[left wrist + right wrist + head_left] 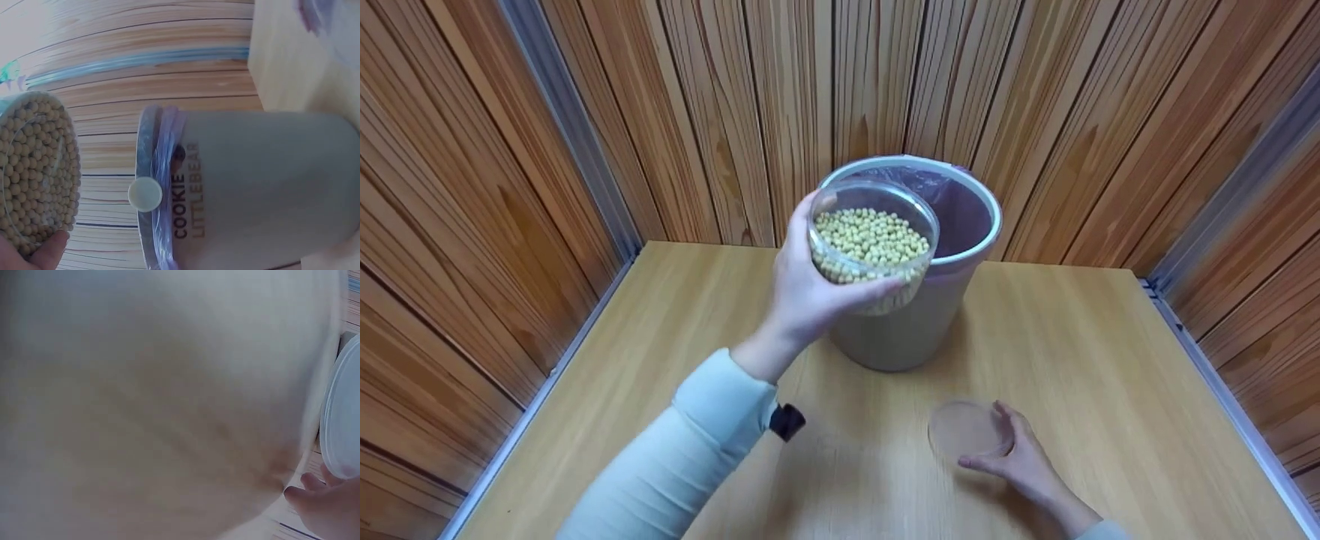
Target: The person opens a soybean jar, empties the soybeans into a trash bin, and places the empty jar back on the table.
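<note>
My left hand (804, 289) grips a clear round plastic tub (894, 289) partly filled with pale, round dried beans (870, 236). It holds the tub raised and tilted, overlapping the front left of a trash bin's rim in the head view. Through the tub's clear bottom, the beans (36, 169) show in the left wrist view beside the bin's top. Low at the right, my right hand (1026, 459) holds a thin, clear round lid (966, 431) by its edge, between thumb and fingers. That lid (344, 416) shows partly at the right of the right wrist view.
The grey trash bin (889, 345) stands at the back middle of the wooden table (1072, 337), with a purple bag (960, 210) lining it under a white rim. Dark lettering marks its side. Wood-panelled walls (705, 112) close off the back and both sides.
</note>
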A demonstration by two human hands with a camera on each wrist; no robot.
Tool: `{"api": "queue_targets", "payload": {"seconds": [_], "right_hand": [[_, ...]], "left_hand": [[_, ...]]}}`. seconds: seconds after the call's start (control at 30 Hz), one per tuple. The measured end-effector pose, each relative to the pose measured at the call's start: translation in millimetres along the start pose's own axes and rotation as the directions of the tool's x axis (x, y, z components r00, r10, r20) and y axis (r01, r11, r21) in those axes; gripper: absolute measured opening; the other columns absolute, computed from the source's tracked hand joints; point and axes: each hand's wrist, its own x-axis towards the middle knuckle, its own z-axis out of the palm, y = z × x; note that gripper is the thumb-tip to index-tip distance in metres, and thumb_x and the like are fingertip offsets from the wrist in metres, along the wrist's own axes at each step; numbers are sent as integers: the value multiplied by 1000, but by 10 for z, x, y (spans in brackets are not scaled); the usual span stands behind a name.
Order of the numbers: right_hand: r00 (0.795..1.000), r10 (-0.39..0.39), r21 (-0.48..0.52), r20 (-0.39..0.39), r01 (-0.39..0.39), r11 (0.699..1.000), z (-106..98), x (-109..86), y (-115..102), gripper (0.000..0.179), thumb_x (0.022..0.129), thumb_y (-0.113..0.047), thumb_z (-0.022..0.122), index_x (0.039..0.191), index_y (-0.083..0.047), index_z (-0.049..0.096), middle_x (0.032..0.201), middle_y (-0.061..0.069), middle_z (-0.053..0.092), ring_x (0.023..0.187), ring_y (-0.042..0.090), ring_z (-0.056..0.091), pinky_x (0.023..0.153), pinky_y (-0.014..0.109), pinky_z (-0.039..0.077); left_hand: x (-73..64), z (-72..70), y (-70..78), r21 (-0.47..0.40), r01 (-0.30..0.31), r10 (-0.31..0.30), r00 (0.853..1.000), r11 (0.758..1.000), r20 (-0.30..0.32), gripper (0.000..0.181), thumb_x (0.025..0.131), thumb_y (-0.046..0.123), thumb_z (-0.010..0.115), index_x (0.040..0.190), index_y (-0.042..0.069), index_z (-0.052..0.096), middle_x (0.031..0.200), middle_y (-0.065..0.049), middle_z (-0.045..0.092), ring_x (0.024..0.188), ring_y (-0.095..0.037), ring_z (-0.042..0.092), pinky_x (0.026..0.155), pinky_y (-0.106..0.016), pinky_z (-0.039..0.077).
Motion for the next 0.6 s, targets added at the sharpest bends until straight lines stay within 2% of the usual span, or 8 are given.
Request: {"api": "queue_targets", "payload": {"seconds": [0.17,0.37,0.53,0.6], "right_hand": [[999,3,-110,34,0,994,12,-13,82,119,58,-35,86,144,5,15,147,28,17,136,44,13,111,54,12],[997,-18,-221,76,35,975,24,-26,143,126,51,-42,88,146,0,16,149,29,12,137,47,3,107,62,9],[994,-52,-241,93,73,968,23,-17,130,129,49,-44,88,146,1,15,151,26,11,137,48,-1,106,65,6],[994,-68,-199,89,85,976,1,-5,87,124,55,-38,87,145,5,13,150,28,8,136,49,-2,107,63,4]], "left_hand": [[136,16,-9,78,32,-33,999,996,8,114,49,47,88,141,17,28,136,5,44,117,-3,45,100,-22,37],[253,46,-65,175,74,-78,997,982,17,118,49,58,84,143,19,24,136,6,43,119,-4,43,100,-26,37],[332,53,-93,259,94,-104,994,961,24,122,47,66,80,144,20,22,135,4,44,119,-7,44,99,-28,37],[363,56,-99,285,94,-107,994,954,32,123,47,68,78,145,19,21,136,2,44,119,-8,45,99,-27,37]]}}
